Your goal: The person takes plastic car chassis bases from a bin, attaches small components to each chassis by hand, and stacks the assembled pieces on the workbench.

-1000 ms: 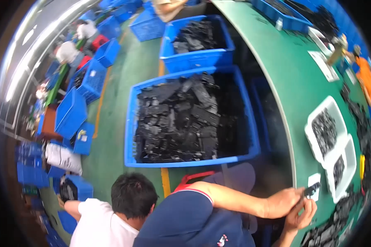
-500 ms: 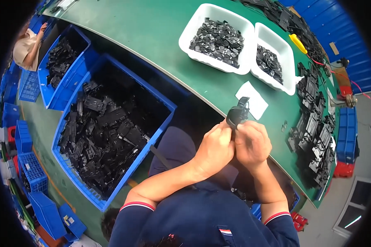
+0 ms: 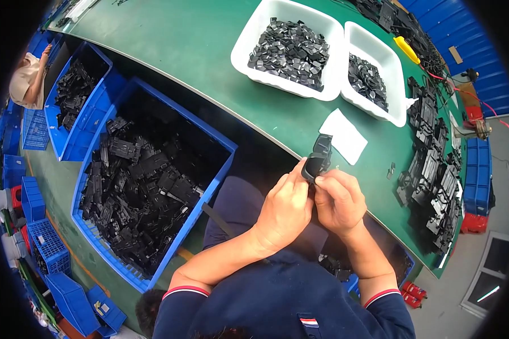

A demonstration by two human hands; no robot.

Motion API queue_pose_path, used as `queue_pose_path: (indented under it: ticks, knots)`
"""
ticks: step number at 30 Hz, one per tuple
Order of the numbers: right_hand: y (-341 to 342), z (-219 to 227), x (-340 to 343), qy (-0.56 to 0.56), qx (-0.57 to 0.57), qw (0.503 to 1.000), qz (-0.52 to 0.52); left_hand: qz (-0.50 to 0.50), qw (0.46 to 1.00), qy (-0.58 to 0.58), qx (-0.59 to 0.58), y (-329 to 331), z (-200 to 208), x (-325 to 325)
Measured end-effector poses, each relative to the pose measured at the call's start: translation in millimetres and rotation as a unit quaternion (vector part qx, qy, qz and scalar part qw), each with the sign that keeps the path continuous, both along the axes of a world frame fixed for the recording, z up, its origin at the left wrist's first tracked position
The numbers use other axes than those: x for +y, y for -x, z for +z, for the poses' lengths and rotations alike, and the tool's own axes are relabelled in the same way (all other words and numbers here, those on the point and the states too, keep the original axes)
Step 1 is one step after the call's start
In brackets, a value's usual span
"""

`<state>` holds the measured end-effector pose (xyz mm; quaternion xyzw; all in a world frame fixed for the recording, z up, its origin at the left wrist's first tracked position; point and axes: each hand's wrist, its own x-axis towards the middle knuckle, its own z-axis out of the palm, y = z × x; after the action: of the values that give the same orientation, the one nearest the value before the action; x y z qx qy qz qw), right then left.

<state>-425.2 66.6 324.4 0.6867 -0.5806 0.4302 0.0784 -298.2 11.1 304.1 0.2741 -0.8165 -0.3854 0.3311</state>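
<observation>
Between my two hands is a black plastic part (image 3: 320,155), held over the near edge of the green table (image 3: 249,116). My left hand (image 3: 285,206) is closed on its left side. The fingers of my right hand (image 3: 339,200) pinch its lower right side. My own fingers cover the lower end of the part. A white sheet of paper (image 3: 345,138) lies on the table just beyond it. Farther off, two white trays (image 3: 240,48) hold many small black pieces (image 3: 294,53).
A large blue crate (image 3: 223,164) full of black plastic parts stands to my left, with another blue bin (image 3: 87,124) behind it. More black parts (image 3: 430,164) are heaped along the table's right side, near a yellow-handled tool (image 3: 406,50). A person (image 3: 28,85) is at far left.
The black part has turned in my hands and moved slightly left. My right hand's fingers have shifted on it. The whole view has shifted a little.
</observation>
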Motion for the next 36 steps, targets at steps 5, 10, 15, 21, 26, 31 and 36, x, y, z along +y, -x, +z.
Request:
queue_pose_path:
  ticks: [5, 10, 15, 21, 26, 31, 36]
  knots:
    - [3.2, -1.4, 0.2, 0.015, 0.03, 0.999, 0.012, -0.005, 1.0, 0.013, -0.017, 0.8, -1.2, 0.9]
    - [2.7, -2.4, 3.8, 0.028, 0.038, 0.999, 0.003, -0.008, 0.999, 0.036, -0.018, 1.0, 1.6, 2.2]
    - [0.0, 3.7, 7.8, 0.027, 0.023, 0.999, 0.012, -0.017, 0.999, -0.031, 0.022, -2.6, 7.8, 0.5]
    - [-8.4, 4.9, 20.4, 0.022, -0.06, 0.998, 0.011, -0.046, 0.982, -0.145, 0.112, -10.7, 5.2, -0.2]
    - [-13.9, 8.9, 31.1, 0.009, -0.096, 0.995, -0.029, -0.045, 0.968, -0.201, 0.14, -9.1, 5.6, 3.6]
    - [-16.9, 8.8, 36.9, -0.002, -0.122, 0.992, -0.041, -0.041, 0.971, -0.2, 0.126, -13.5, 4.6, 6.6]
    - [-14.5, 8.9, 44.4, -0.024, -0.155, 0.985, -0.071, -0.051, 0.964, -0.235, 0.115, -15.4, 8.9, 8.5]
